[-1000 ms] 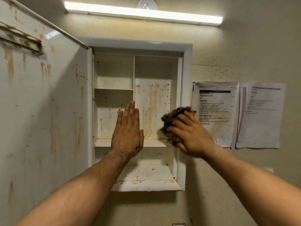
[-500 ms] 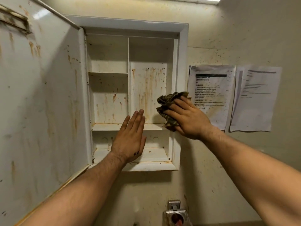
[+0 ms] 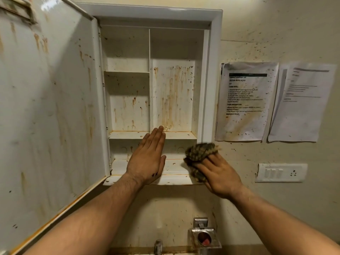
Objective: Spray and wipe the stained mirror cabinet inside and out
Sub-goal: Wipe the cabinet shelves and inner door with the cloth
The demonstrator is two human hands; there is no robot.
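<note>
A white wall cabinet (image 3: pixel 213 70) hangs open, its shelves and back panels streaked with rusty brown stains. Its door (image 3: pixel 47 111) swings out to the left, the inner face stained too. My left hand (image 3: pixel 147 159) is raised flat with straight fingers in front of the lower shelves, fingertips at the middle shelf edge. My right hand (image 3: pixel 219 175) holds a crumpled brown patterned cloth (image 3: pixel 200 153) against the cabinet's lower right corner, by the bottom shelf. No spray bottle is in sight.
Two printed paper sheets (image 3: pixel 244 102) are stuck on the spattered wall right of the cabinet. A white switch plate (image 3: pixel 281 173) sits below them. A metal soap holder (image 3: pixel 205 236) and a tap (image 3: pixel 158 246) show at the bottom.
My right hand with the cloth has gone down from the right frame at mid height to the bottom right corner. My left hand has dropped lower. The view has tilted downward.
</note>
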